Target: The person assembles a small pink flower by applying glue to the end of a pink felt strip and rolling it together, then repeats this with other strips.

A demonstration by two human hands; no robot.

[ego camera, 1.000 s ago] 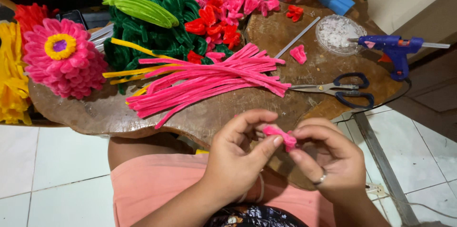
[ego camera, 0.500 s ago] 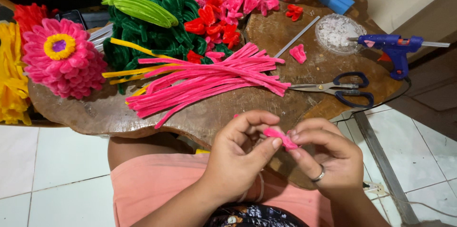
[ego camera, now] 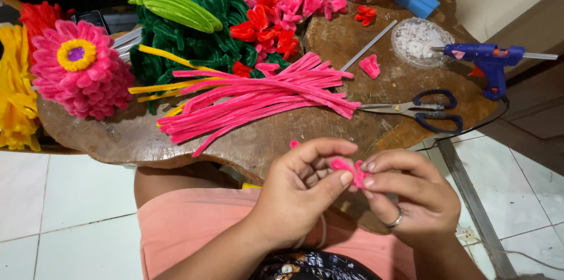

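Head camera, looking down over a seated person's lap: two bare hands meet just below the near edge of a rough, rounded wooden table point(ego camera: 247, 145) to work a short folded piece of fuzzy pink pipe cleaner point(ego camera: 346, 169). The left hand point(ego camera: 299, 189) is closed around it, thumb and forefinger pinching the near end, while the right hand point(ego camera: 411, 195), a ring on one finger, pinches the far end between its fingertips; neither hand has any slack in its hold. The pink piece sits between the two sets of fingertips, mostly covered, with only its bent middle showing. To shape it well, the fold is best kept tight and the pinch close to the bend, so the wire core holds its curve without the fuzz slipping. On the table above the hands lies a sheaf of long straight pink pipe cleaners point(ego camera: 258, 101), with blue-handled scissors point(ego camera: 417, 109) just to its right and a blue glue gun point(ego camera: 487, 59) farther right, near a round clear lid holding white bits point(ego camera: 420, 39). A finished pink pipe-cleaner flower with a yellow and purple centre point(ego camera: 79, 71) rests at the left, beside green pipe-cleaner leaves point(ego camera: 194, 27) and heaps of small pink and red folded petals point(ego camera: 282, 4).
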